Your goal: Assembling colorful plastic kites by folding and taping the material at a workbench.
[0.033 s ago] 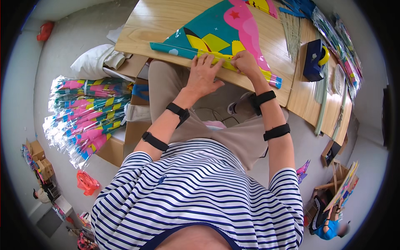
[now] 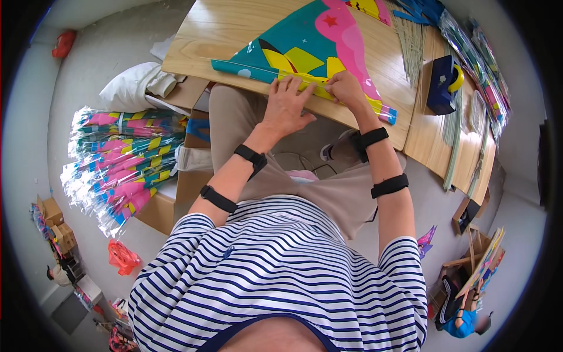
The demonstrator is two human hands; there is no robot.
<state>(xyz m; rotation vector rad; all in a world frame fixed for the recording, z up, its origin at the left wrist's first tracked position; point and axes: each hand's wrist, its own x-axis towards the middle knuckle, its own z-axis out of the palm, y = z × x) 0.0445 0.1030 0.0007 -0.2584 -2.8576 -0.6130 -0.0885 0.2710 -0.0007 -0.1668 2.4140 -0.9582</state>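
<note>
A thin plastic kite (image 2: 293,44), printed teal, pink and yellow, lies on the wooden table in front of me. Its near edge is rolled into a narrow tube (image 2: 253,71) along the table's front edge. My left hand (image 2: 286,108) rests on this roll with spread fingertips, its thumb pointing right. Just to the right, my right hand (image 2: 346,91) has its fingers curled and pinched at the same roll. The pinching fingertips partly hide what lies under them.
Beyond the kite, thin sticks (image 2: 409,50) lie on the table (image 2: 196,44). A dark blue tape dispenser (image 2: 441,85) with yellow tape stands at right. Several rolled kites in clear wrap (image 2: 126,158) are stacked at left, near a red plastic bag (image 2: 122,257). Another person (image 2: 461,322) sits far right.
</note>
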